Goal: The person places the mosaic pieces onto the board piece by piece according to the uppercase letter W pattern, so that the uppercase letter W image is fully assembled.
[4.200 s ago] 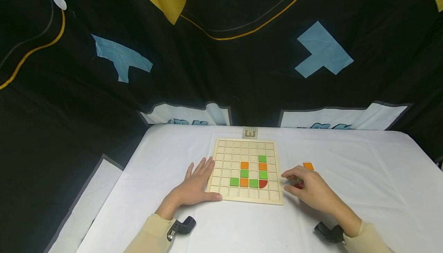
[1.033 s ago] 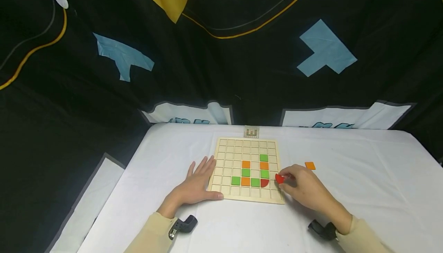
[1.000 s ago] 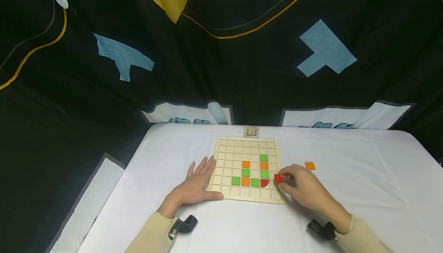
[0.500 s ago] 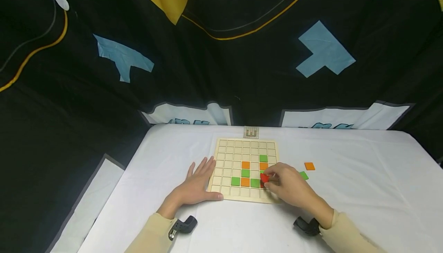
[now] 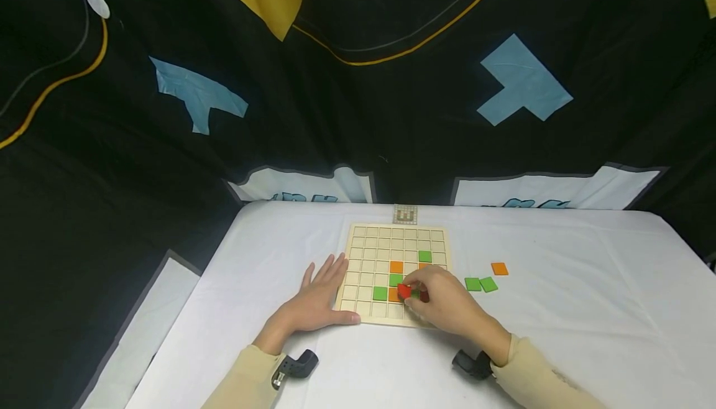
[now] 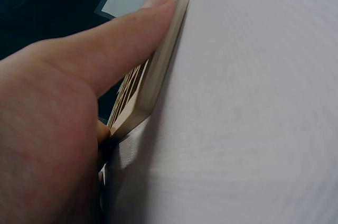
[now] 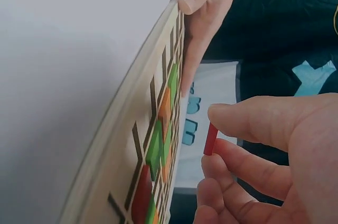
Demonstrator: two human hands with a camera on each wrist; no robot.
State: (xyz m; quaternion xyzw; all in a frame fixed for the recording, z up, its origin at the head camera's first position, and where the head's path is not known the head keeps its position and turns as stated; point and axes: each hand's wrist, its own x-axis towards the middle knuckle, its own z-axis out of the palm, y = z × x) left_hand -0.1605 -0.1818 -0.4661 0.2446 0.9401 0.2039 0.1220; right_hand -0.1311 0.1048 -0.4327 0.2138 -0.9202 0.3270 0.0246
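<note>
A wooden grid board (image 5: 369, 244) lies on the white-covered table, with several green and orange square tiles set in its cells. My left hand (image 5: 313, 303) rests along the board's left side, fingers spread, its thumb at the front edge. Over the lower middle of the board, my right hand (image 5: 450, 303) pinches a red tile (image 5: 404, 291) between thumb and fingers. In the right wrist view that red tile (image 7: 210, 139) is seen edge-on, apart from the board. Another red tile (image 7: 141, 195) with a rounded corner sits in the grid, mostly covered by my right hand in the head view.
To the board's right lie two green tiles (image 5: 480, 284) side by side and one orange tile (image 5: 500, 268). A small patterned card (image 5: 405, 214) is behind the board. A dark curtain (image 5: 358, 123) hangs past the table's far edge.
From the table at the right, my right hand has picked up the red tile and carried it left over the board. Two green tiles it had covered now show. My left hand stays put.
</note>
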